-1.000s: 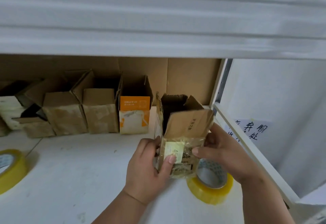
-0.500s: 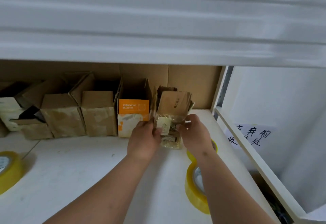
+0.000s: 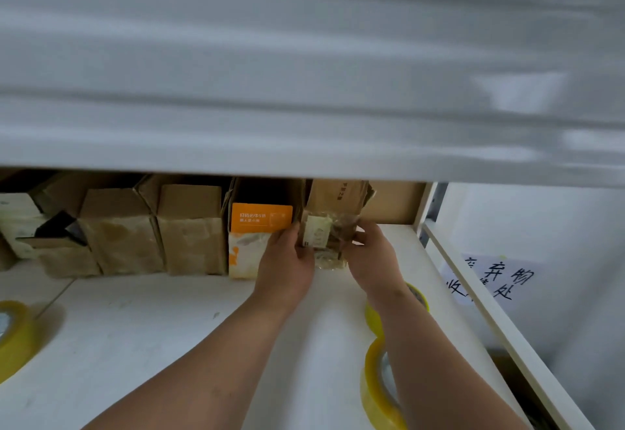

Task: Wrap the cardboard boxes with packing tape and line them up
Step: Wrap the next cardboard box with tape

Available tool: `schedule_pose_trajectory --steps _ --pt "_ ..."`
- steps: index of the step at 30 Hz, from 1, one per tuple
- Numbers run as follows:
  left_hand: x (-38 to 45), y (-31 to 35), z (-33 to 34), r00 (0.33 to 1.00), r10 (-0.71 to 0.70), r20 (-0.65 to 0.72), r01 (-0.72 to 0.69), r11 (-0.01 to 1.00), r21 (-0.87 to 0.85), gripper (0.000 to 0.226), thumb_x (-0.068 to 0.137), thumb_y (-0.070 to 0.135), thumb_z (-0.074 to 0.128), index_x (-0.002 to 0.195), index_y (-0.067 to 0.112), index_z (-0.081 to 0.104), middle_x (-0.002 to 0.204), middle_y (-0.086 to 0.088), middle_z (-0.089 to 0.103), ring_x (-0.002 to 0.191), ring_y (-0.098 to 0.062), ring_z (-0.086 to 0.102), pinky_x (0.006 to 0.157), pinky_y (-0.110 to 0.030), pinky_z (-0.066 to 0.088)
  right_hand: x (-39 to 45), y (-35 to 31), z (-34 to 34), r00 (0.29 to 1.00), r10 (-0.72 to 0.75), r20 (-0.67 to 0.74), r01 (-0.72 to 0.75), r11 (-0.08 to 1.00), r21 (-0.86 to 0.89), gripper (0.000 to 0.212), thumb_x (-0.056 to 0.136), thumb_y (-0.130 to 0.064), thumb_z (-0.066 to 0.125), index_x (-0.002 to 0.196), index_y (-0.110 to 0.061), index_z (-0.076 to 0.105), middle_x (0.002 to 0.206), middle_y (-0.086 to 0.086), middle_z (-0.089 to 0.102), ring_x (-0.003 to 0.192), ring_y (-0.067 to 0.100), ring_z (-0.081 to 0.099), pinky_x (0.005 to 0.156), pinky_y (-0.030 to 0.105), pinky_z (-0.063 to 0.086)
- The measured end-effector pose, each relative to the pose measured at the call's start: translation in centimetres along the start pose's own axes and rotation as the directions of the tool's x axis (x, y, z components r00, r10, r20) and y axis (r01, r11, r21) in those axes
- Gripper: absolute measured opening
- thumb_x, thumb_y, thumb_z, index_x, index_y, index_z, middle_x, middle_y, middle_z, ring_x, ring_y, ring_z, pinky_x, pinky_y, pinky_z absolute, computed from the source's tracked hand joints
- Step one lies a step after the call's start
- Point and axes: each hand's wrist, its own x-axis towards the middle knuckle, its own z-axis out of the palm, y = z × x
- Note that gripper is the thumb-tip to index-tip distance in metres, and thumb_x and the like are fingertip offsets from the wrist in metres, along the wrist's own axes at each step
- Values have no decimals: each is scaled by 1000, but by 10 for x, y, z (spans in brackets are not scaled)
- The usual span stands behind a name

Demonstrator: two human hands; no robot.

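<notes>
Both hands are reaching deep under the shelf (image 3: 304, 74) to seat the taped box (image 3: 329, 226) at the right end of the row (image 3: 152, 230), and the grip is looking chosen for steering rather than lifting. The left hand (image 3: 287, 262) is clasping the box's left side, its fingers curling round the near corner and its thumb lying on the front face beside the pale label (image 3: 317, 231); the right hand (image 3: 373, 255) is mirroring it on the right side, fingertips pressing on the taped front. The box is standing upright on the white table (image 3: 169, 345), its flaps open at the top and partly hidden by the shelf edge, its left wall touching or just beside the orange box (image 3: 260, 237), which is the last of the row. Whether a gap is remaining between the two I cannot tell, since the left hand is covering that seam. Holding it from both sides is letting the person square it with its neighbours, so that the fronts are sitting in one line. A tape roll (image 3: 378, 385) is lying near the right forearm, with another roll (image 3: 417, 297) just behind it and a third one (image 3: 15, 338) well apart at the left edge, probably kept within reach for the next box. A handwritten sign (image 3: 493, 279) is hanging beyond the table's right rim.
</notes>
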Motion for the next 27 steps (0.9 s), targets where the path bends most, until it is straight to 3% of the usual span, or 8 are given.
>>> schedule_pose_trajectory --steps 4,7,11,15,18,22,25,27 --pt "1 -1 8 994 -60 91 71 989 -133 52 97 16 55 145 24 35 127 9 58 116 -16 59 90 -28 47 5 5 3 997 40 68 -40 999 9 56 88 -7 58 139 -22 41 124 3 66 114 29 62 93 40 50" --pt "-4 -6 16 964 -135 230 159 983 -89 50 96 22 59 141 24 37 128 3 60 113 -19 60 89 -31 49 1 13 5 983 120 135 -119 993 -14 65 89 -10 59 145 -21 27 127 9 63 115 32 59 94 41 48" --pt "-10 -12 19 941 -126 316 146 988 -41 52 94 19 58 143 26 45 138 2 54 124 -19 54 101 -35 47 -2 20 7 970 123 208 -114 992 -55 73 87 -12 62 148 -33 27 133 5 60 121 32 57 103 46 45" --pt "-10 -14 14 932 -79 354 85 996 -2 59 94 19 55 149 29 37 149 2 43 130 -21 48 106 -43 45 1 20 7 967 84 240 -58 992 -115 73 89 -17 62 149 -36 24 132 3 61 122 31 57 101 42 45" --pt "-12 -16 12 927 -97 363 66 993 97 68 95 28 53 155 33 22 159 4 28 138 -22 40 109 -44 42 -3 18 5 969 97 228 -65 987 -145 66 93 -17 59 149 -29 26 134 9 59 125 34 54 98 38 45" --pt "-21 -12 6 941 -85 326 -71 895 441 73 98 41 49 158 29 10 162 2 16 142 -27 30 110 -43 38 -9 22 3 982 82 169 -45 976 -215 83 95 -25 60 158 -14 8 160 12 27 146 31 28 112 37 31" --pt "-28 -2 -8 965 1 261 -157 800 578 72 98 47 47 157 31 8 162 4 14 143 -27 22 111 -42 33 -18 20 2 991 -32 127 59 974 -218 67 94 -19 59 152 -8 26 152 12 36 142 29 30 109 33 29" --pt "-34 -1 -18 968 29 249 -184 758 626 72 98 48 46 157 32 7 162 4 12 144 -25 16 113 -42 26 -25 18 6 983 -131 132 163 947 -277 60 91 -24 55 146 -15 36 146 9 42 140 31 30 110 36 29"
